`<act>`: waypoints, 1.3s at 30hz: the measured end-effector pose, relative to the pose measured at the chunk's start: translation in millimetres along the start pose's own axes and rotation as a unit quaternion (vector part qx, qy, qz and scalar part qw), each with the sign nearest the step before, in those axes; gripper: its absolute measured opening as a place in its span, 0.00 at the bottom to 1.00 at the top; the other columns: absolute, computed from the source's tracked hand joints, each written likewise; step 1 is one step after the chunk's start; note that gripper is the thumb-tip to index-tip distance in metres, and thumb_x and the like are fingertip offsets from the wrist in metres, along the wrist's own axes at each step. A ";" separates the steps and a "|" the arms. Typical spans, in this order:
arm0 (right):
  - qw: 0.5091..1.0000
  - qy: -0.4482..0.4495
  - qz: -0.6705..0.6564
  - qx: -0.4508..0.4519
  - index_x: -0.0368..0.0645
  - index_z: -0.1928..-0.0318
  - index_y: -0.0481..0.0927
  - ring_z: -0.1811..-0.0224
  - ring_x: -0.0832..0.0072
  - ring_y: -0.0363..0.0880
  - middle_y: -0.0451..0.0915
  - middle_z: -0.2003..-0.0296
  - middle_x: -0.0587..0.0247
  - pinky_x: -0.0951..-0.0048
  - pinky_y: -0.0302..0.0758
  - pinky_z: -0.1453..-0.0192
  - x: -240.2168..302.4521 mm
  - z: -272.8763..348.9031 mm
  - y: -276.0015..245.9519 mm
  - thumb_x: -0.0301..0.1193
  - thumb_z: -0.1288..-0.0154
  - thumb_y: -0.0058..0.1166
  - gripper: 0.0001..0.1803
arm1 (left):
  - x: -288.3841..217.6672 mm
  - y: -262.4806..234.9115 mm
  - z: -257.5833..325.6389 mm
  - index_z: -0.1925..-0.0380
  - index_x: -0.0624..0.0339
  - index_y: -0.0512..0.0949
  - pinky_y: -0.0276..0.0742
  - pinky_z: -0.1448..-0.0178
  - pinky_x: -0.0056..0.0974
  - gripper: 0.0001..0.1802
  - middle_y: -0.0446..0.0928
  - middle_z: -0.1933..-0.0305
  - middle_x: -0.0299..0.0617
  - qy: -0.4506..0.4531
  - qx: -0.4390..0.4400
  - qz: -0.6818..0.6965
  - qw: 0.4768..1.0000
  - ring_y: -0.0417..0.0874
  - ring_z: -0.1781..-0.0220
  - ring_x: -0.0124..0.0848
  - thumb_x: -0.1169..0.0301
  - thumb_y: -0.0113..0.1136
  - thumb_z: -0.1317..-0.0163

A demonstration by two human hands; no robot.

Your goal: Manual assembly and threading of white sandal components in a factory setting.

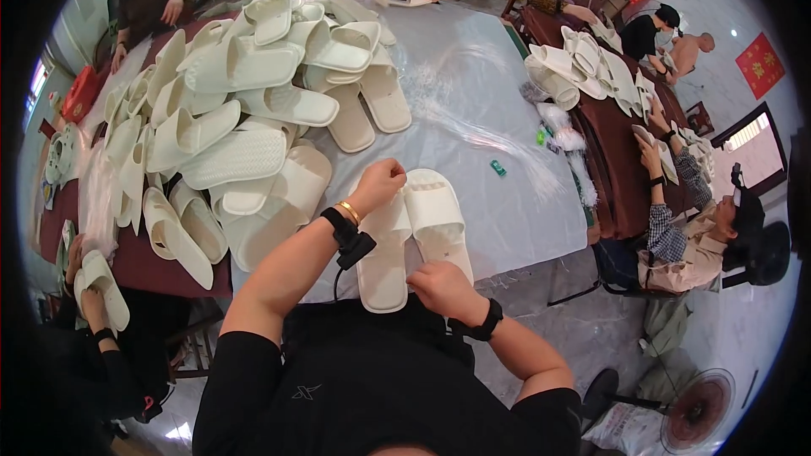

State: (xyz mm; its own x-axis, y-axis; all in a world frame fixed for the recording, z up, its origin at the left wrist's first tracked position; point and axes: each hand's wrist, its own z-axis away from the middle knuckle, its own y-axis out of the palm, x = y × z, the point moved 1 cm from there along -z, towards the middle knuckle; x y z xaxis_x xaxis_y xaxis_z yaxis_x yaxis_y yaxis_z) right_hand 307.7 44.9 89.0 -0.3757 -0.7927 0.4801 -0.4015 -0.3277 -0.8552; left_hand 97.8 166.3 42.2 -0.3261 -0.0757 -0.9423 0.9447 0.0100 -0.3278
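Note:
Two cream slippers lie side by side in front of me, toes pointing away: a left one (pixel 383 263) and a right one (pixel 435 213). Over the toe end of the left slipper is my left hand (pixel 378 187), its fingers curled together in a pinch. Closed too, my right hand (pixel 448 292) has its fingertips at the gap between the two heels and covers part of the right slipper's heel. Whatever either pinch holds, if anything, is too small or hidden to make out. A large heap of similar slippers (pixel 245 67) rises to the left and beyond.
Clear plastic film (pixel 473 67) covers the table (pixel 541 219), with a small green object (pixel 498 168) on it. Co-workers sit around, one person (pixel 710 232) at the right by a brown table (pixel 621 173) with more slippers. A fan (pixel 698 410) stands at lower right.

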 end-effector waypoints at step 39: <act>0.935 0.193 -0.126 -0.269 0.41 0.56 0.79 0.68 0.69 0.81 0.82 0.67 0.59 0.72 0.76 0.66 -70.1 -21.2 -27.6 0.23 0.39 0.54 0.10 | -24.6 13.1 5.2 0.64 0.65 0.77 0.74 0.56 0.34 0.08 0.79 0.66 0.40 0.115 0.088 0.049 0.988 0.78 0.64 0.28 0.71 0.59 0.39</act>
State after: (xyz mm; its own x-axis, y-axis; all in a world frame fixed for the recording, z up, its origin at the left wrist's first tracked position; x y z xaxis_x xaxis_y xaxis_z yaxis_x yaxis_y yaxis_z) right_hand 327.4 120.4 83.0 -0.4454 -0.4465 0.7760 -0.8403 -0.0908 -0.5345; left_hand 118.4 163.1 61.4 -0.2125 0.1466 -0.9661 0.9569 -0.1688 -0.2361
